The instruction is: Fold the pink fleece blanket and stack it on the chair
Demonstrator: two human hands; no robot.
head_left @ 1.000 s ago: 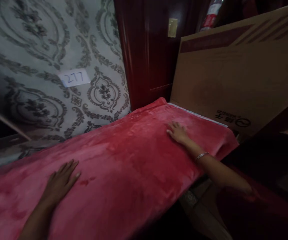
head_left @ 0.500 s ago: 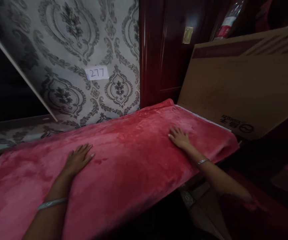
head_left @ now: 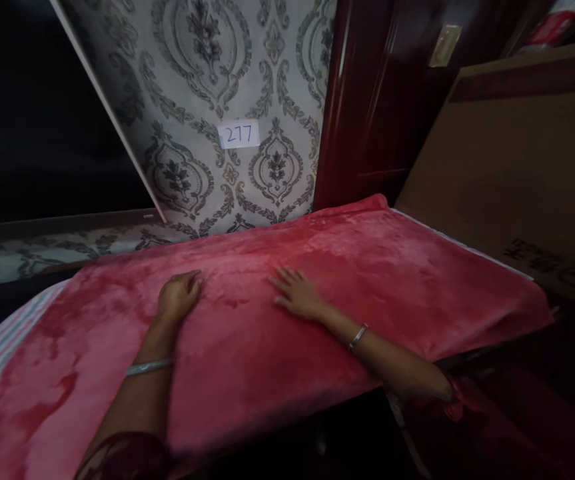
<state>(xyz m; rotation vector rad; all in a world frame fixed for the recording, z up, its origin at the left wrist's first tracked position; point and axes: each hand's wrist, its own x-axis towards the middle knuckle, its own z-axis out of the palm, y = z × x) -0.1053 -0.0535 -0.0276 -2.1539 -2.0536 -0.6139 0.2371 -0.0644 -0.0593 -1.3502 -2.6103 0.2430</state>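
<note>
In a dim room, a mottled red-pink plush cloth (head_left: pixel 267 367) lies spread across the foreground, striped fabric (head_left: pixel 14 340) showing past its left end. On its middle, the person's left hand (head_left: pixel 179 298) rests with fingers curled in, though whether it pinches the cloth cannot be told, and near it, to the right, the right hand (head_left: pixel 297 295) lies palm down, fingers spread. Beyond the cloth's far edge rises a patterned wall (head_left: pixel 202 180) bearing a card (head_left: pixel 238 134) marked 277, with a black panel (head_left: pixel 42 120) on the left and glossy dark red woodwork (head_left: pixel 367 127) and a large cardboard box (head_left: pixel 522 167) on the right.
</note>
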